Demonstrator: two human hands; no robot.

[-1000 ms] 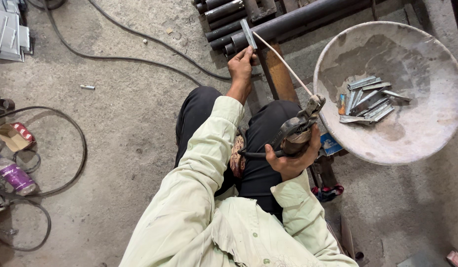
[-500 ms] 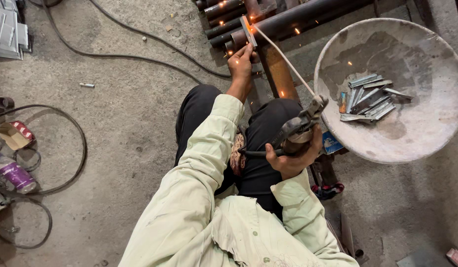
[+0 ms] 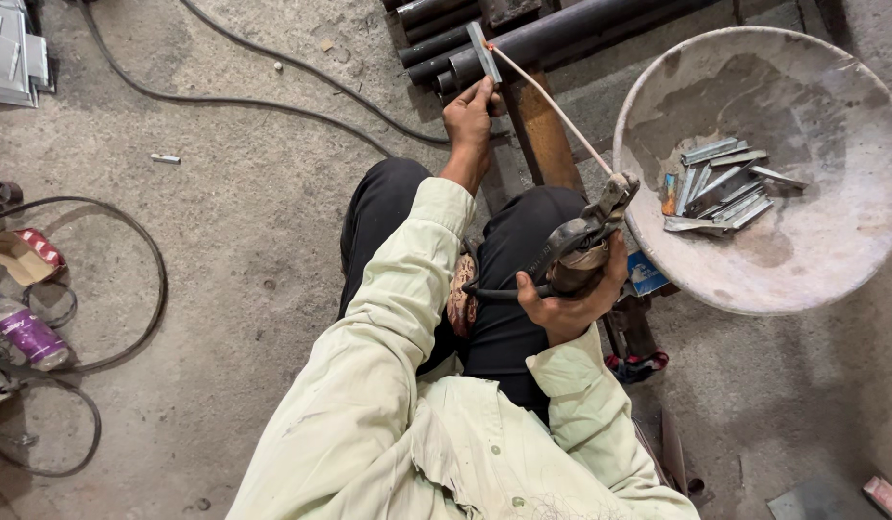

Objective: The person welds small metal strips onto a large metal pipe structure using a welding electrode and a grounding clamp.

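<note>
I am seeing the left hand (image 3: 470, 117) pinching a strip (image 3: 483, 51) on the pipes (image 3: 523, 39), right hand (image 3: 571, 303) gripping the holder (image 3: 585, 231), rod (image 3: 552, 106) touching (no arc showing); more strips (image 3: 720, 188) are waiting, unwelded.

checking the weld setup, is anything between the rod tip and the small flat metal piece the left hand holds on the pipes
Nothing visible. The welding rod runs clear from the electrode holder in the right hand up to the small flat metal piece, which the left hand steadies against the dark pipes. Its tip meets the piece directly.
</note>
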